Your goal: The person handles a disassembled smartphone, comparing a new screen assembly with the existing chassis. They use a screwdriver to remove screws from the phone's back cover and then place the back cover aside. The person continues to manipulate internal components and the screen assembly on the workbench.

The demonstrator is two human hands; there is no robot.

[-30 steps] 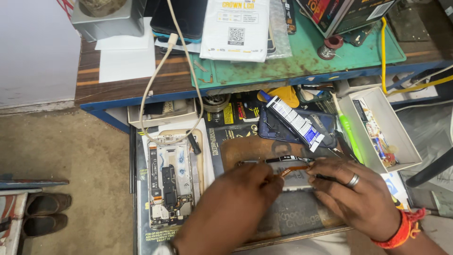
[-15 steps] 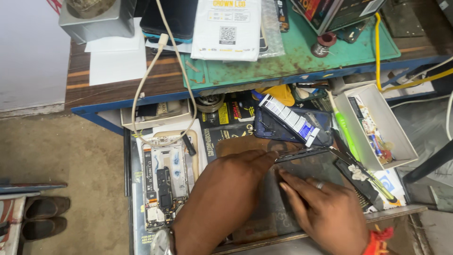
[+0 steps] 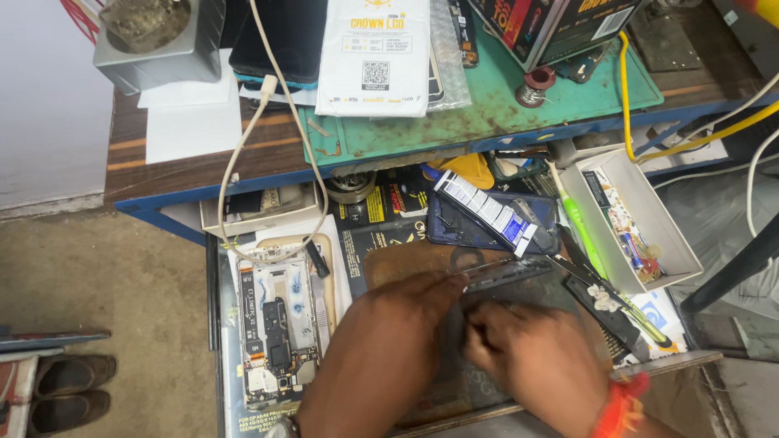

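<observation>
Both of my hands work over an open drawer (image 3: 223, 341) under a blue-edged bench. My left hand (image 3: 398, 332) reaches in from the bottom, its fingertips pinching the left end of a dark, flat phone panel (image 3: 507, 272) that lies tilted over a brown board. My right hand (image 3: 527, 357), with a red-orange thread band at the wrist, presses its curled fingers on the same panel just below that edge. An opened phone body (image 3: 276, 324) with its circuit board showing lies left of my left hand.
A white glue tube (image 3: 487, 212) lies on a dark blue phone cover behind the panel. A white box of small parts (image 3: 629, 219), a green tool (image 3: 584, 231), a green mat (image 3: 487, 105), a white packet (image 3: 373, 53), cables and a solder spool (image 3: 534, 85) crowd the bench. Shoes (image 3: 69, 389) sit on the floor at left.
My right hand has pulled back from the panel's right side to just beside my left hand. The left fingertips stay on the panel's upper left edge. The view has shifted down slightly.
</observation>
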